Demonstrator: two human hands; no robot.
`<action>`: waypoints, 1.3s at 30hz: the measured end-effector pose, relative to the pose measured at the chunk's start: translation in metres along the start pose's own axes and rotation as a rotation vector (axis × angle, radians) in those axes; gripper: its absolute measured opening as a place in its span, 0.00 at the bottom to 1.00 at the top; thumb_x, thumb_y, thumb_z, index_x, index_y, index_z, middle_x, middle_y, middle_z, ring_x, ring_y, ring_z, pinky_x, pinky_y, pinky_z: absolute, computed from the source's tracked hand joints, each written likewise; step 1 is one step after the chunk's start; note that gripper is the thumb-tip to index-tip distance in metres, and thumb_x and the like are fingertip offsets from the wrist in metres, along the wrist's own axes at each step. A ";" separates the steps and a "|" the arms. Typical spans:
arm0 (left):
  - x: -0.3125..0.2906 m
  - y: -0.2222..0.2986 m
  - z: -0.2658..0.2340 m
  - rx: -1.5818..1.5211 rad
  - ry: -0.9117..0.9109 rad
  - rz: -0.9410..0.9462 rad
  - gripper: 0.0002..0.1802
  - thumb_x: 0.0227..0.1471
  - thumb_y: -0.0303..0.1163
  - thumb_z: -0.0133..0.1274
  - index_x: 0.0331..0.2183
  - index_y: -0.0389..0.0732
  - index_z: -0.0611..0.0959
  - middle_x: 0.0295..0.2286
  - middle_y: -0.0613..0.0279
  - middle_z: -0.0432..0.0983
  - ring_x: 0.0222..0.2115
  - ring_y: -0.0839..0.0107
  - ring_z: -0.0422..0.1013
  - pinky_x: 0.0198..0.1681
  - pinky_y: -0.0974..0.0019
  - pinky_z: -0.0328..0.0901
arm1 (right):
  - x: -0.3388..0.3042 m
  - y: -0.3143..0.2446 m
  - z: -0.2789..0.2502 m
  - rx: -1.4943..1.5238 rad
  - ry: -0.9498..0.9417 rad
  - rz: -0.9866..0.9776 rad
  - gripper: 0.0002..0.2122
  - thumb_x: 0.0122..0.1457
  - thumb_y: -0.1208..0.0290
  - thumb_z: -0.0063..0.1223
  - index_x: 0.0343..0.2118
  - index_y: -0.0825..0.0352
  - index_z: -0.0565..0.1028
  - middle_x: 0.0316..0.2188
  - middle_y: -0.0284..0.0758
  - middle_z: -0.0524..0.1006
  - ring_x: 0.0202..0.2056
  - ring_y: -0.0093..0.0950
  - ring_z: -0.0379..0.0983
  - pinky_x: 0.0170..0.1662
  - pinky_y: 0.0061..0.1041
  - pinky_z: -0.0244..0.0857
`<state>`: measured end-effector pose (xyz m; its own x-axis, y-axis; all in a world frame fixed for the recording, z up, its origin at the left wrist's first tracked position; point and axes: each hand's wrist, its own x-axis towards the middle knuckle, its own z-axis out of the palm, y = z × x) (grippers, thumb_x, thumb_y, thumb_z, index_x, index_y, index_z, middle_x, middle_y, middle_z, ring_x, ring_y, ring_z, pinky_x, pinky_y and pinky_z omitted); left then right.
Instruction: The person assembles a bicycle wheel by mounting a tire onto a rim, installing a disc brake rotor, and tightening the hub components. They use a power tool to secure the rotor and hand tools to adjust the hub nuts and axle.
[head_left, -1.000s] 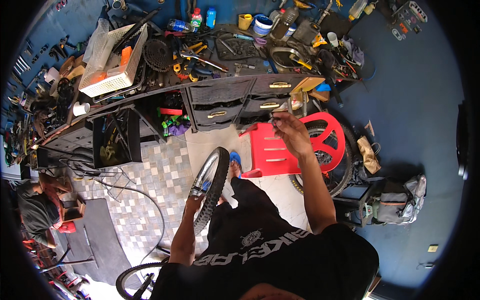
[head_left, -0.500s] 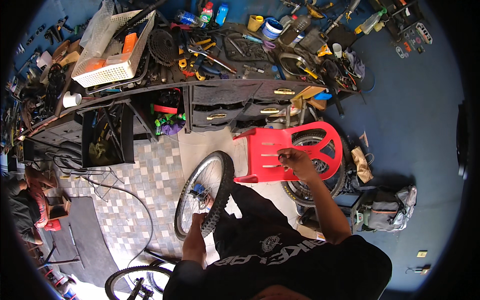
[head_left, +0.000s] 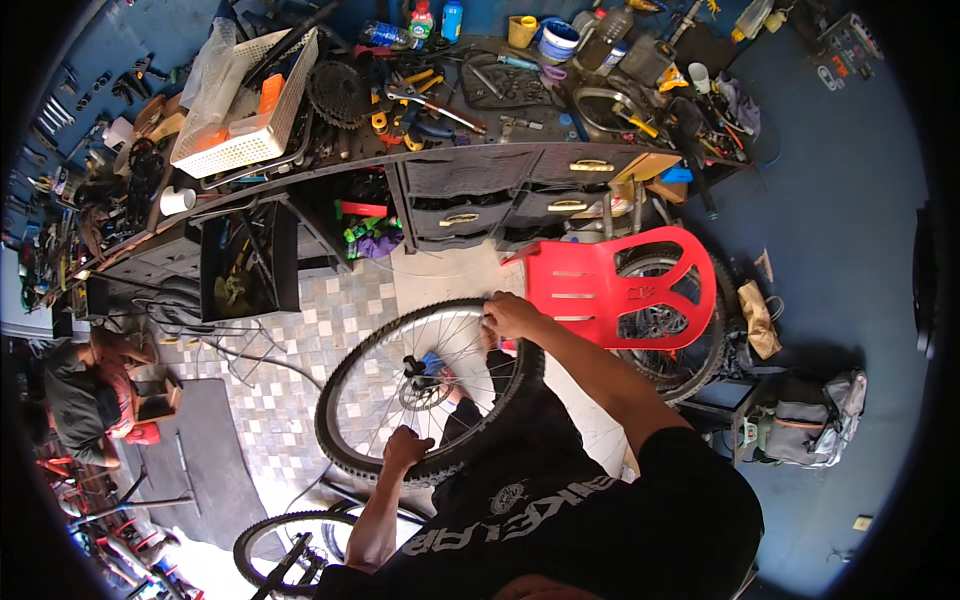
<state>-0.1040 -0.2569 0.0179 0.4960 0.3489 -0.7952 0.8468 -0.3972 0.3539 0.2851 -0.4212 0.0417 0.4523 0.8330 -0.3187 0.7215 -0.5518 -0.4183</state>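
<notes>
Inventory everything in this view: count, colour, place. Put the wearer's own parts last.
Held wheel: one, black tyre, centre
Chair: one, red, right of centre
Chair-side wheel: at least one, black tyre, partly behind chair
Bench: one, black, across top
Basket: one, white, on bench
Cassette: one, dark, right of basket
Tools: too many to count, mixed, on bench
Bottles: several, mixed, back of bench
Mug: one, white, bench's left part
Paper bag: one, brown, right
Backpack: one, grey, right
Mat: one, dark grey, left floor
Co-worker: one, dark top, far left
Shirt: one, black, lower centre
Left hand: one, bare, wheel's near edge
Right hand: one, bare, wheel's right edge
</notes>
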 end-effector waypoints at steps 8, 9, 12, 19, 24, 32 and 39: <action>-0.069 0.067 -0.065 0.081 0.137 0.054 0.32 0.44 0.51 0.70 0.44 0.38 0.83 0.35 0.44 0.85 0.40 0.48 0.81 0.48 0.50 0.73 | -0.023 0.034 0.078 -0.113 -0.005 0.238 0.19 0.66 0.53 0.45 0.41 0.66 0.77 0.31 0.50 0.84 0.38 0.46 0.84 0.42 0.50 0.76; -0.073 0.072 -0.068 0.098 0.147 0.067 0.32 0.44 0.51 0.69 0.45 0.39 0.82 0.35 0.44 0.85 0.41 0.47 0.82 0.48 0.50 0.73 | -0.030 0.027 0.080 0.006 0.004 0.345 0.20 0.69 0.52 0.42 0.44 0.66 0.75 0.30 0.50 0.84 0.36 0.46 0.84 0.43 0.53 0.75; -0.083 0.086 -0.075 0.173 0.140 0.102 0.31 0.47 0.50 0.68 0.46 0.39 0.81 0.35 0.44 0.85 0.40 0.47 0.82 0.49 0.50 0.73 | -0.050 0.012 0.070 0.125 0.091 0.491 0.21 0.71 0.52 0.39 0.47 0.67 0.72 0.31 0.52 0.84 0.37 0.51 0.83 0.44 0.56 0.74; -0.097 0.103 -0.078 0.201 0.157 0.215 0.29 0.50 0.49 0.67 0.45 0.40 0.78 0.35 0.46 0.85 0.38 0.48 0.82 0.46 0.50 0.74 | -0.092 0.006 0.030 0.205 0.253 0.692 0.18 0.72 0.51 0.38 0.48 0.62 0.70 0.32 0.54 0.83 0.37 0.58 0.81 0.45 0.58 0.72; -0.099 0.105 -0.075 0.213 0.207 0.293 0.28 0.53 0.49 0.66 0.45 0.42 0.76 0.35 0.49 0.85 0.35 0.48 0.83 0.42 0.48 0.74 | -0.115 0.005 0.016 0.215 0.389 0.739 0.14 0.72 0.51 0.41 0.47 0.55 0.70 0.29 0.48 0.83 0.36 0.57 0.80 0.41 0.59 0.70; -0.066 0.103 -0.049 0.189 0.245 0.333 0.28 0.53 0.51 0.66 0.44 0.44 0.73 0.32 0.53 0.84 0.33 0.48 0.82 0.38 0.48 0.74 | -0.115 0.022 0.028 0.161 0.615 0.706 0.11 0.71 0.53 0.46 0.43 0.56 0.72 0.23 0.45 0.82 0.28 0.54 0.80 0.35 0.55 0.72; -0.039 0.087 -0.029 0.202 0.193 0.276 0.28 0.52 0.53 0.67 0.44 0.45 0.74 0.33 0.53 0.85 0.33 0.50 0.82 0.39 0.48 0.73 | -0.114 0.032 0.058 0.224 0.610 0.723 0.12 0.70 0.53 0.47 0.40 0.57 0.72 0.23 0.46 0.82 0.25 0.53 0.79 0.33 0.54 0.71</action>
<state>-0.0444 -0.2803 0.0937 0.7432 0.3508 -0.5698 0.6309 -0.6511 0.4220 0.2263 -0.5367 0.0151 0.9867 0.1333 -0.0932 0.0749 -0.8809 -0.4674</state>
